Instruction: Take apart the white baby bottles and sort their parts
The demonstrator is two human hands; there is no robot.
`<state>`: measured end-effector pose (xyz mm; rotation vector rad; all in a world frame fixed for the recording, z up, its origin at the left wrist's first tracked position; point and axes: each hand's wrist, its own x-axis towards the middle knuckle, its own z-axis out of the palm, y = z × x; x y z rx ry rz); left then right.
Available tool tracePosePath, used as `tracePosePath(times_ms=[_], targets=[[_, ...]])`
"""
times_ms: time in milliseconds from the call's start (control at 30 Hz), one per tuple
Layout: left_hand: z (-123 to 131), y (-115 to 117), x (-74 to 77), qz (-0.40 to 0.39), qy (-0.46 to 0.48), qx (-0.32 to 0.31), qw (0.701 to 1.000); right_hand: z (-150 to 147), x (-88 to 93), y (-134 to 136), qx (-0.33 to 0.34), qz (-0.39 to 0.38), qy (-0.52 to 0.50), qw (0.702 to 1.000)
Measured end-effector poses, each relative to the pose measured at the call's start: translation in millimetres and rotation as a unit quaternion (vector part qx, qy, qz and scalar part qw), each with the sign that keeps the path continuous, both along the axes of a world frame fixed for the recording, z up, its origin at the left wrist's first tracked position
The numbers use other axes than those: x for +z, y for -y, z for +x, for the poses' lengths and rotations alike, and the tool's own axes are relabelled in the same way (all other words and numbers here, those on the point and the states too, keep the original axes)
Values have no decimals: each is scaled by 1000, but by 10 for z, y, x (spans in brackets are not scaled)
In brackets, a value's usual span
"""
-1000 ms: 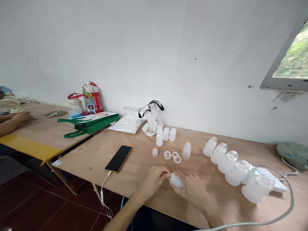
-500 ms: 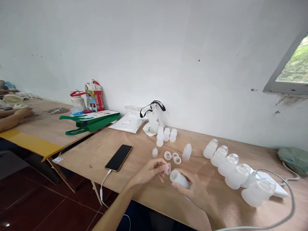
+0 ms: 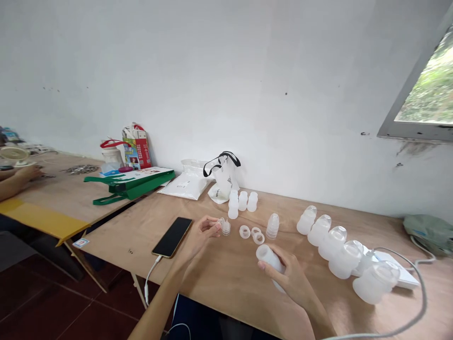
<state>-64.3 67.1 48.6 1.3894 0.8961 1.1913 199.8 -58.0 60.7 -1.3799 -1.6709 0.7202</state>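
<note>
the right hand [image 3: 292, 278] has its fingers closed around a white plastic bottle [image 3: 269, 259] over the worktop [image 3: 226, 293]. the left hand [image 3: 200, 237] pinches a tiny clear piece [image 3: 222, 221].

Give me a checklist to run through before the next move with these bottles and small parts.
1. Right hand around the frosted plastic bottle: ok, fingers wrapped on it.
2. Left hand pinching the small translucent piece: ok, held at the fingertips.
3. Ribbed cone by those fingertips: ok, upright on the table.
4. Rings: ok, flat, apart from both hands.
5. Phone beside the left hand: cannot tell whether they touch.
6. White cable: not ok, runs close past the right forearm.
</note>
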Motion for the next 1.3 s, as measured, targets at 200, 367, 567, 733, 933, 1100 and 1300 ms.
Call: tracePosePath(times_ms=[200,367,567,733,933,1100,1300], targets=[[59,-238,141,99,-143,63,983,85,34,-10,0,7,18,1000],[217,-398,198,210,-313,31,926,99,74,-1,2,8,24,1000],[317,-458,-21,221,-337,27,915,108,104,15,-1,-1,36,999],[327,-456,-161,203,-328,48,921,112,123,26,-8,-2,44,999],[338,-166,-114,182,-269,122,938,88,101,20,-3,-23,62,998],[443,480,65,95,-185,-103,973,-16,-26,-13,28,-51,71,996],[556,825,173,87,-231,-201,948,-127,-115,-2,6,-58,130,990]])
